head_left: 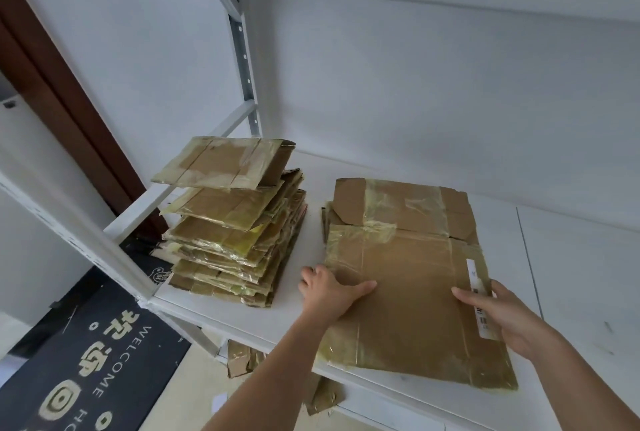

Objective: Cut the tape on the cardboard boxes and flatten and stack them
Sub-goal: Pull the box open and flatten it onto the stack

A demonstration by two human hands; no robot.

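Observation:
A flattened cardboard box with yellowish tape lies on the white shelf, its near edge hanging over the front. My left hand holds its left edge, thumb on top and fingers curled round the side. My right hand holds its right edge by a white barcode label, thumb lying on the cardboard. Another flattened box lies underneath, sticking out at the back. A tall pile of flattened boxes stands to the left on the same shelf.
A shelf board runs overhead, and a perforated metal upright stands behind the pile. Cardboard scraps lie on the floor below the shelf. A dark welcome mat covers the floor at the lower left. White wall behind.

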